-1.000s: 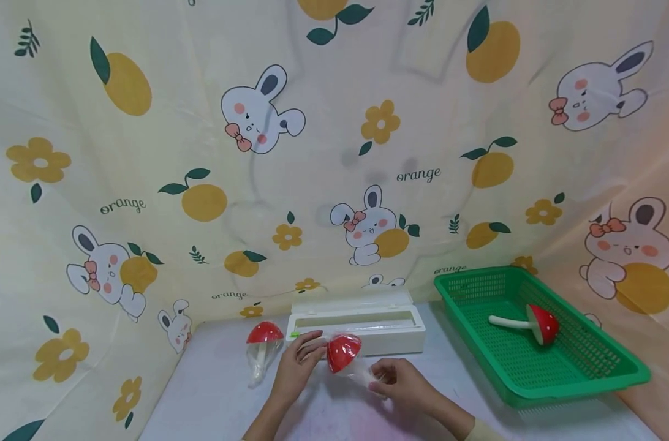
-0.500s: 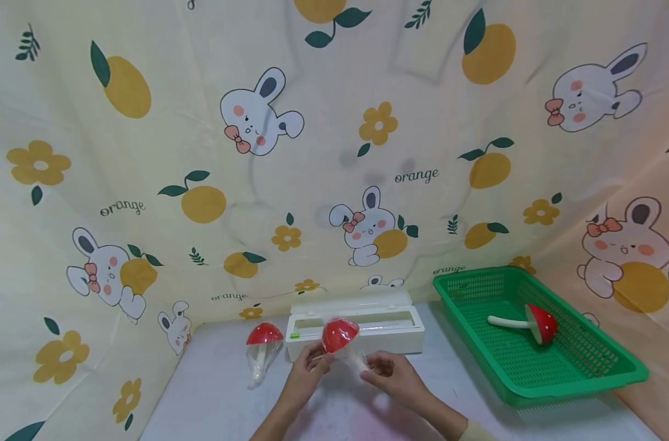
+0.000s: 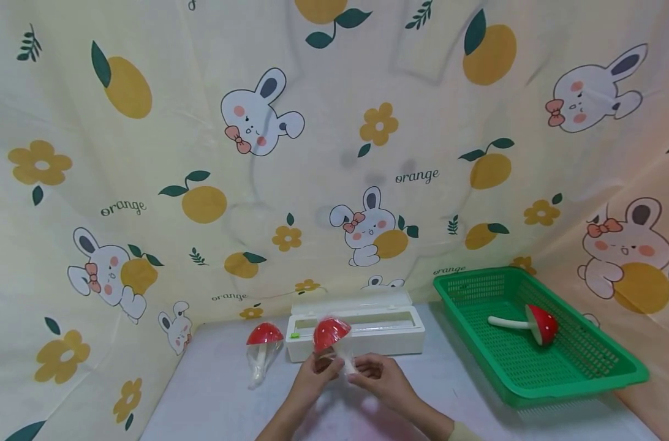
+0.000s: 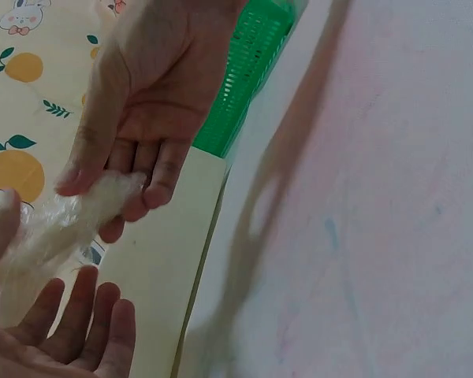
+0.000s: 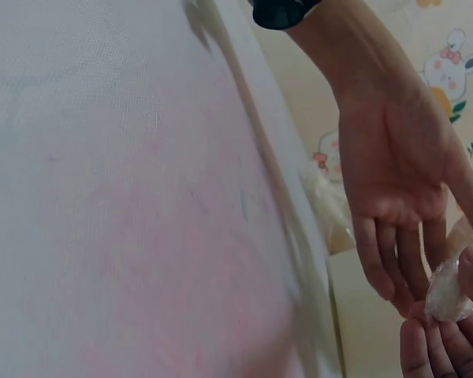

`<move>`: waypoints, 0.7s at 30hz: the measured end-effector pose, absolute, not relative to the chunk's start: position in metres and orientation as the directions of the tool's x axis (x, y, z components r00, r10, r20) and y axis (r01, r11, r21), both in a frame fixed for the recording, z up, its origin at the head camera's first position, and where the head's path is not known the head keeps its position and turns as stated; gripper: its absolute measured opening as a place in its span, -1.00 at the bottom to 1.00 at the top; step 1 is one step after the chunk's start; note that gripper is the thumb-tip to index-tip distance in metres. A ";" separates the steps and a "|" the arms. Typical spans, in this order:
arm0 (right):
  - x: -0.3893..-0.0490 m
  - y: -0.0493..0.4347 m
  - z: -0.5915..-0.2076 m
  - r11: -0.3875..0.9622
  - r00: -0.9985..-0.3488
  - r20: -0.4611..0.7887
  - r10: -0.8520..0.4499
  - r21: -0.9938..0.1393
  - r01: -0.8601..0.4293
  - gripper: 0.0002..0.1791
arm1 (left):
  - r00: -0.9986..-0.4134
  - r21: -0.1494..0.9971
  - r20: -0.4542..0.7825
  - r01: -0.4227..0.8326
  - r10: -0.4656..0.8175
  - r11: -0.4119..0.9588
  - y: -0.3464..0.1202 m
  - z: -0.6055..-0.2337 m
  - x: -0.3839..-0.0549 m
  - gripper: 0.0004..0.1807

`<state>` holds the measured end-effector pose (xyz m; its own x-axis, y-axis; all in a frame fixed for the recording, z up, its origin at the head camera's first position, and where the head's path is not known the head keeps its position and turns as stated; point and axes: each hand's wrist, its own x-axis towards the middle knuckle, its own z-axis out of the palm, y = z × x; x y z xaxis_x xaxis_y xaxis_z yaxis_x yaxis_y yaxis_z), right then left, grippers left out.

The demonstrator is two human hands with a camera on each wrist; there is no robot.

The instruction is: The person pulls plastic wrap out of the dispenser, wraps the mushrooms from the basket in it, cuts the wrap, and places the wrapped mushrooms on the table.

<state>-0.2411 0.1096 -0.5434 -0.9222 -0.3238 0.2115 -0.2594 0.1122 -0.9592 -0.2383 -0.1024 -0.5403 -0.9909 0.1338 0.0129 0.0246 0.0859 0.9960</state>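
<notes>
A toy mushroom (image 3: 331,334) with a red cap and pale stem is wrapped in clear plastic, tilted with its cap up and left. My left hand (image 3: 311,378) holds it just under the cap. At the stem's lower end, my right hand (image 3: 384,376) pinches the bunched plastic wrap (image 4: 102,201) between thumb and fingers, seen closely in the left wrist view. The cap is out of sight in both wrist views. Another wrapped mushroom (image 3: 264,334) lies on the table to the left of my hands.
Behind my hands stands a white box-shaped device (image 3: 389,342) with a raised lid and a green tab. On the right, a green basket (image 3: 577,389) contains an unwrapped mushroom (image 3: 543,324). A printed cloth hangs behind the table (image 3: 202,380).
The wrapped mushroom has shifted left and turned more upright. My left hand has moved from beside the cap to beneath it, and my right hand has come in closer.
</notes>
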 end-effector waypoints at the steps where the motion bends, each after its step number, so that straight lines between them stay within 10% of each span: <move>1: -0.240 0.108 -0.543 0.113 -0.924 0.206 -0.321 -0.961 -0.253 -0.67 | -0.991 0.997 0.011 0.021 0.133 0.074 -0.102 -0.540 -0.239 -0.27; 21: -0.272 0.143 -0.532 0.399 -0.843 0.474 -0.253 -0.743 -0.537 -0.77 | -0.998 0.988 0.030 0.021 -0.058 0.152 -0.153 -0.517 -0.246 -0.29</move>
<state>-0.2719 0.1435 -0.5322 -0.8435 -0.2530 0.4739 -0.5372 0.3991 -0.7431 -0.2457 -0.1530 -0.5171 -0.9979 -0.0579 0.0298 0.0207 0.1524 0.9881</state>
